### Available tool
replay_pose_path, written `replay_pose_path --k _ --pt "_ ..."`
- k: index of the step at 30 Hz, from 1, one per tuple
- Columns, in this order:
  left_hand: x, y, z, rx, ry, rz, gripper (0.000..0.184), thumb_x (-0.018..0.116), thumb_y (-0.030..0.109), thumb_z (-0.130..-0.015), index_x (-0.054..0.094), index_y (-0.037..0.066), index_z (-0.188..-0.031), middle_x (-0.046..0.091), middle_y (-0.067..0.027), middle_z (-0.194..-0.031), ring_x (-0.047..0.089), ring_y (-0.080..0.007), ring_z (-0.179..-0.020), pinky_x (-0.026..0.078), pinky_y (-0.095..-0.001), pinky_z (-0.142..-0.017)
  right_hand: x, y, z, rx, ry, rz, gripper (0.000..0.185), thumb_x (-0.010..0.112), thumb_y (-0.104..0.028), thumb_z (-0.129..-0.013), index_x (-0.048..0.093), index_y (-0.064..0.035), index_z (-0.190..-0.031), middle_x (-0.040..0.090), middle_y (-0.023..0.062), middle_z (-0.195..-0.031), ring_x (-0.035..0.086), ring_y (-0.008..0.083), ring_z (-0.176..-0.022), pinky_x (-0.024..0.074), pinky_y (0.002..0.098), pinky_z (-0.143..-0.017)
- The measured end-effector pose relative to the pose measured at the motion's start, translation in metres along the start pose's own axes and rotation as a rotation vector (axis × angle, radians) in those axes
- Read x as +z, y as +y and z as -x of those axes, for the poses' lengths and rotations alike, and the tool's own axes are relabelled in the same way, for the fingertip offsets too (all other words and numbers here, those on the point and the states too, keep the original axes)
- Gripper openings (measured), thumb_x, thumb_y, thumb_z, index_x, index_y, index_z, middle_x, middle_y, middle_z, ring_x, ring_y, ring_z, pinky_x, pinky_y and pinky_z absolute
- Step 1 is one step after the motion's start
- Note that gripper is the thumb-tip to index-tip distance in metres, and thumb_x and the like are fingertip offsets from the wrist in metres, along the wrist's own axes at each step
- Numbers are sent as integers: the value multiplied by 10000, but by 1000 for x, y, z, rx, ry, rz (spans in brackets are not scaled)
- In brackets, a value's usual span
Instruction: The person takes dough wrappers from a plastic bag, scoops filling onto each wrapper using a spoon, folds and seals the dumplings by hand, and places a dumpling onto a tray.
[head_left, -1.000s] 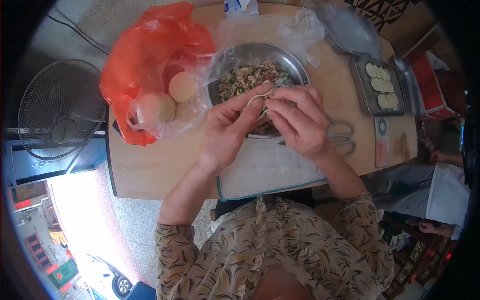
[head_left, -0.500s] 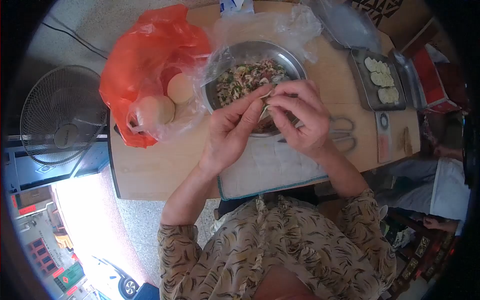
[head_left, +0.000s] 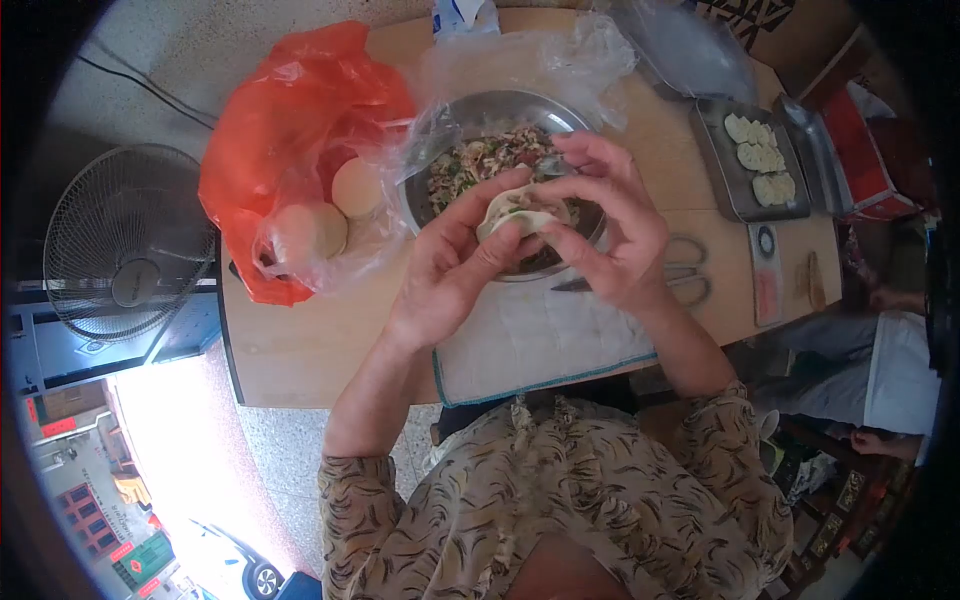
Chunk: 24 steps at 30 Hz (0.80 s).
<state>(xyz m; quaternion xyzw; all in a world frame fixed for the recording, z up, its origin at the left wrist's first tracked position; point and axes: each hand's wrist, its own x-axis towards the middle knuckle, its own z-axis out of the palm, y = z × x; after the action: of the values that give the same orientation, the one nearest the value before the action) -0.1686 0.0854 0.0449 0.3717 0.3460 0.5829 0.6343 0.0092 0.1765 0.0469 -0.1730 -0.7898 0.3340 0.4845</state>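
Observation:
Between both hands I hold a dumpling [head_left: 518, 212], a round pale wrapper folded partly up around a bit of filling, its top still gaping. My left hand [head_left: 455, 262] pinches its left side between thumb and fingers. On the other side, my right hand [head_left: 618, 230] grips the edge with thumb and forefinger, its other fingers lifted. Just beyond and below them is a metal bowl [head_left: 412, 190] of chopped meat and green filling [head_left: 480, 165]. To the left, stacks of round wrappers [head_left: 358, 188] lie in a clear bag inside a red plastic bag [head_left: 290, 110].
A metal tray [head_left: 718, 160] at right holds several shaped dumplings [head_left: 760, 157]. Scissors [head_left: 685, 272] and a white cloth [head_left: 545, 335] lie near the table's front. A fan [head_left: 130, 245] stands left; another person's hand [head_left: 870, 443] shows at far right.
The wrapper has turned in my fingers, so its open side and the filling now show. My right hand's fingers have spread and lifted slightly.

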Motion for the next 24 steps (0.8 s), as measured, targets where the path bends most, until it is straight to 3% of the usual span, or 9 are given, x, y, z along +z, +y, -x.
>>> replay_pose_path --k 7,17,20,24 --pt "1 -5 0 23 12 6 379 550 155 -1043 454 -14 -1368 565 -96 -1306 564 -161 -1214 487 -325 -1062 2 13 8 -8 -33 -15 211 788 -86 -816 729 -9 -1004 580 174 -1295 521 310 -1258 433 417 -1029" --pt "-1 -5 2 -13 -41 -112 376 544 138 -1046 454 -13 -1378 598 -81 -1251 592 -136 -1144 495 -298 -1013 2 2 0 68 -110 -93 254 799 -203 -830 758 -59 -1036 524 178 -1413 461 318 -1347 378 432 -1103" --pt "-1 -6 3 -15 -39 -112 374 543 134 -1047 455 -14 -1379 603 -73 -1236 596 -129 -1127 496 -293 -998 0 4 1 38 -195 38 281 800 -225 -831 759 -63 -1057 518 176 -1428 458 321 -1356 369 432 -1112" --pt "-1 -4 2 -35 -34 -86 373 537 131 -1048 451 -16 -1380 597 -78 -1246 592 -138 -1143 496 -297 -1007 -1 4 0 28 -172 7 284 814 -206 -817 759 -57 -1053 516 171 -1435 467 317 -1353 377 427 -1108"
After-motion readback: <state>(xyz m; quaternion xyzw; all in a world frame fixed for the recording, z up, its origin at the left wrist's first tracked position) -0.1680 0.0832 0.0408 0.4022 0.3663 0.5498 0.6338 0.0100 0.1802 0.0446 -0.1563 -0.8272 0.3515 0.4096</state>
